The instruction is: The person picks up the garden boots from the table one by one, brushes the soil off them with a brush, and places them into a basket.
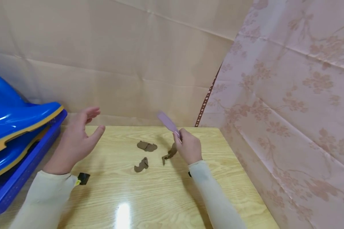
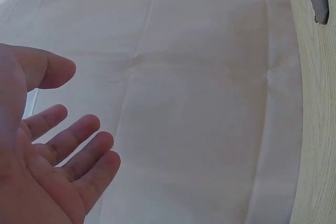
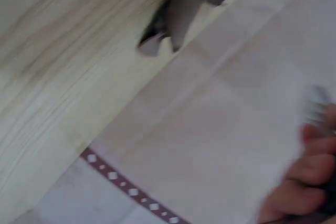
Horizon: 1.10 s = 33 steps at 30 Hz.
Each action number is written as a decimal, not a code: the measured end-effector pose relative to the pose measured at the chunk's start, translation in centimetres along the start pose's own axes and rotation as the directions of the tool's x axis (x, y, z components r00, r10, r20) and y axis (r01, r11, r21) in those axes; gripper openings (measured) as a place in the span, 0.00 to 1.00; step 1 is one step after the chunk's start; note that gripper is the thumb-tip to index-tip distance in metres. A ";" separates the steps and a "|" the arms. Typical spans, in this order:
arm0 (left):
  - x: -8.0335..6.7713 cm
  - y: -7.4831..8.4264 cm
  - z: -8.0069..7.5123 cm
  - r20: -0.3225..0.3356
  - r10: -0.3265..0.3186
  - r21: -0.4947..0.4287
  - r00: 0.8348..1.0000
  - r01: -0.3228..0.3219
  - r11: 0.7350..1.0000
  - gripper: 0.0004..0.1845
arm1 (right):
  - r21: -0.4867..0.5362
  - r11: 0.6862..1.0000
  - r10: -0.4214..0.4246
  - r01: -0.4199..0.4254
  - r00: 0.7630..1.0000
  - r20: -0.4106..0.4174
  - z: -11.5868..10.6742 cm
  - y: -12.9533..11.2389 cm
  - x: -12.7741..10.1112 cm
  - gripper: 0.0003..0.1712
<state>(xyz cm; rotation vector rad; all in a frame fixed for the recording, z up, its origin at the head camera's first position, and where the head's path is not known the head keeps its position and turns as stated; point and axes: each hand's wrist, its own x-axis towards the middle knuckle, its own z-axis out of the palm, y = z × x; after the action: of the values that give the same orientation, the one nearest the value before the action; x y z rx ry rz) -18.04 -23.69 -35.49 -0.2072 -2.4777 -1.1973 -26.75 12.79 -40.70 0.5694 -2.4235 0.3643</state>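
My right hand (image 1: 190,147) grips a flat-bladed lilac scraper (image 1: 167,121) above the table, its blade tilted up and to the left. Close below that hand lies a brown, clay-like lump (image 1: 172,151), partly hidden by it. Two more brown lumps, one farther back (image 1: 146,146) and one nearer (image 1: 141,164), rest on the wood to its left. My left hand (image 1: 77,143) hovers at the left with thumb and fingers spread apart, holding nothing. In the left wrist view the fingers (image 2: 92,156) are loosely bent in the air.
A blue basket (image 1: 25,170) at the left holds glossy blue boots (image 1: 20,119) with yellow soles. The wooden table (image 1: 149,194) ends at a beige cloth (image 1: 117,79) behind and a pink floral cloth (image 1: 289,111) on the right.
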 end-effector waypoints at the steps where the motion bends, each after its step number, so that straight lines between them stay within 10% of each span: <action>1: 0.0 0.0 0.0 0.007 -0.006 0.002 1.000 0.006 1.000 0.35 | -0.032 0.998 0.048 -0.047 0.997 0.055 -0.1 0.4 0.0 0.16; 4: 0.2 0.1 0.0 0.033 -0.034 0.021 0.999 0.034 0.999 0.37 | -0.116 0.972 0.227 -0.205 0.946 0.232 -0.3 1.6 0.0 0.19; 8: 0.3 0.3 0.1 0.071 -0.084 0.049 0.994 0.080 0.996 0.39 | -0.231 0.908 0.418 -0.351 0.809 0.414 -0.5 3.1 0.0 0.24; 14: 0.3 0.1 0.1 0.112 -0.141 0.070 0.984 0.134 0.988 0.40 | -0.337 0.851 0.524 -0.403 0.694 0.494 -0.5 3.9 -0.5 0.27; 28: 0.1 0.1 0.0 0.121 -0.182 0.101 0.976 0.170 0.980 0.40 | -0.393 0.854 0.518 -0.340 0.613 0.597 0.0 4.6 -0.6 0.23; 33: 0.2 0.1 0.0 0.118 -0.183 0.110 0.976 0.170 0.979 0.39 | -0.300 0.869 0.496 -0.394 0.692 0.524 -0.3 4.5 -0.1 0.26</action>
<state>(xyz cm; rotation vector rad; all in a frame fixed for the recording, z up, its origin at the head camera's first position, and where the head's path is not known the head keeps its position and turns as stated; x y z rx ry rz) -18.21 -23.62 -35.38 -0.0372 -2.7079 -1.1576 -28.69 16.86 -41.04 -0.0259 -3.1682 0.1883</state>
